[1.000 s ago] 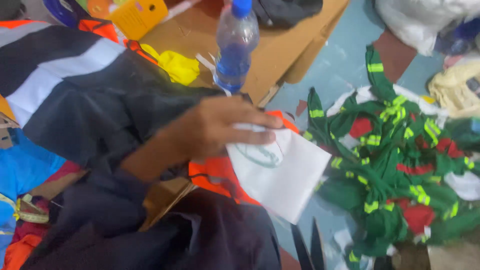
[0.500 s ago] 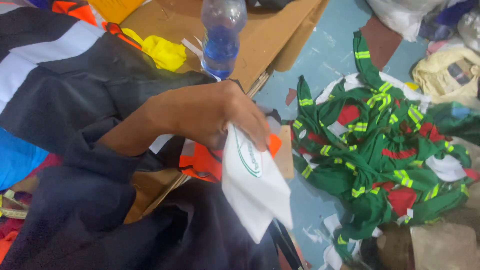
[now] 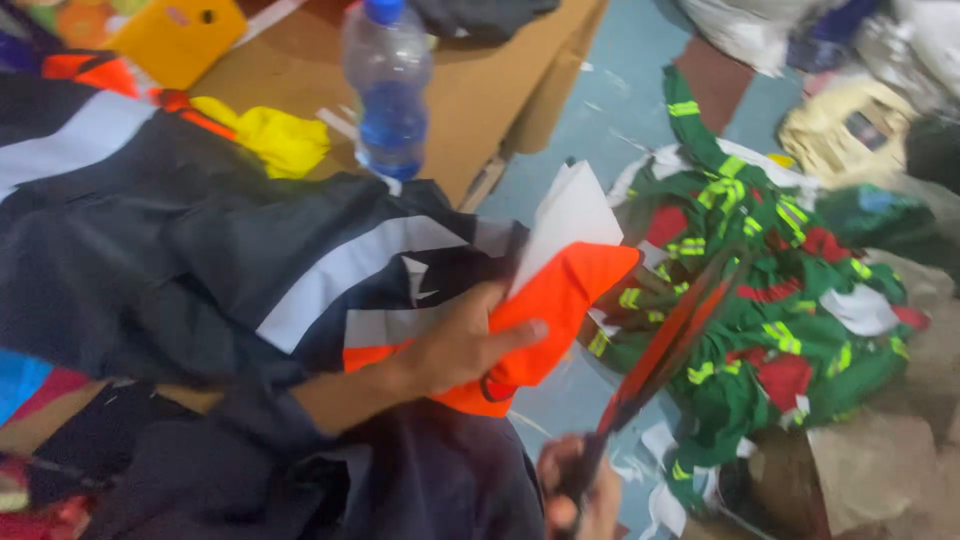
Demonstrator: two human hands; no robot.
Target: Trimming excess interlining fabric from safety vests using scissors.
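I see my left hand [image 3: 462, 345] closed on a bright orange piece of fabric [image 3: 550, 310], thumb on top and fingers curled beneath, holding it up over the dark navy garment with white and grey stripes [image 3: 230, 270] that covers the brown cardboard worktop [image 3: 480, 90]. A white sheet of paper [image 3: 572, 215] stands just behind the orange fabric, touching its upper edge. My right hand [image 3: 575, 495] sits at the bottom of the view, wrapped around the handles of a pair of blurred scissors [image 3: 660, 360], whose blades angle up toward the right of the orange fabric; I cannot tell whether they touch it.

At the top stands a clear plastic bottle with a blue cap [image 3: 388, 85], upright, its lower part holding blue liquid. Beside it lie a crumpled yellow cloth [image 3: 275, 140] and a flat yellow-orange square package [image 3: 180, 40] at the upper left. On the pale blue floor [image 3: 600, 110] to the right lies a heap of green, red and white patterned fabric [image 3: 770, 300].
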